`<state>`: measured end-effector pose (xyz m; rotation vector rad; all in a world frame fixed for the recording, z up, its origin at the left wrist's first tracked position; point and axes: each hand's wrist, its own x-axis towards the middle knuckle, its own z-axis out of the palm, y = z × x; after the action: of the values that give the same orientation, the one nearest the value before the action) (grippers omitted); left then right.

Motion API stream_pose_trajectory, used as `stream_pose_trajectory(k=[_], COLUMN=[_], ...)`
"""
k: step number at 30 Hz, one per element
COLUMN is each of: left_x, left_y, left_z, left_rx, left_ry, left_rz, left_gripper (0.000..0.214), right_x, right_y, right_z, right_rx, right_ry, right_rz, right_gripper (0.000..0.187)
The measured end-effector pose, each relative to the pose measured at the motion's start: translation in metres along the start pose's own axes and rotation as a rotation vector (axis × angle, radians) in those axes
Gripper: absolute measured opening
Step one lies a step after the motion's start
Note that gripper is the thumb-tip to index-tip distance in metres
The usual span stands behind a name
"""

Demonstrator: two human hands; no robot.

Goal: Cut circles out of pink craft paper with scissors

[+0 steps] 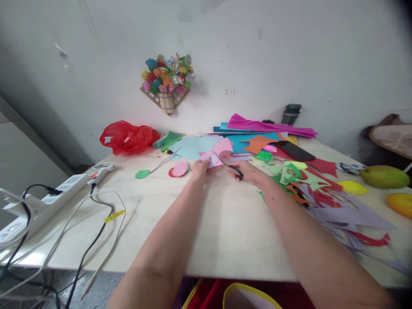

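My left hand (pixel 200 168) pinches a pink sheet of paper (pixel 220 150) held just above the table. My right hand (pixel 247 171) is closed round the black handles of a pair of scissors (pixel 230 166), whose blades point up-left into the pink paper. A small stack of cut paper circles (pixel 179 169), pink over red, lies just left of my left hand. A green paper circle (pixel 142 174) on a thin stick rests further left.
Sheets of coloured paper (pixel 257 133) are piled at the back, with cut scraps (pixel 309 184) spread on the right. A red plastic bag (pixel 127 137), a power strip (pixel 58 193) with cables, a black phone (pixel 296 151) and a mango (pixel 384 177) lie on the light table (pixel 225 231).
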<state>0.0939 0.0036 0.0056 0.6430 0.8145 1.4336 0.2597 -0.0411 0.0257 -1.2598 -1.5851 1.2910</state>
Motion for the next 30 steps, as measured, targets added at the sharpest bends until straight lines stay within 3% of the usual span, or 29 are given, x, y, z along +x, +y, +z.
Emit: stream_pose_trajectory(k=[7, 30], left_x=[0.0016, 0.0029], left_y=[-0.0033, 0.0001], left_z=[-0.0024, -0.004], left_rx=[-0.002, 0.01], left_ry=[-0.038, -0.04], left_rz=[0.003, -0.062], left_gripper=[0.006, 0.016], right_x=[0.0004, -0.0002], right_y=[0.0003, -0.0029], right_z=[0.0006, 0.0046], right_rx=[0.003, -0.009], right_ry=[0.005, 0.073], right_rz=[-0.019, -0.02], right_gripper=[0.036, 0.024])
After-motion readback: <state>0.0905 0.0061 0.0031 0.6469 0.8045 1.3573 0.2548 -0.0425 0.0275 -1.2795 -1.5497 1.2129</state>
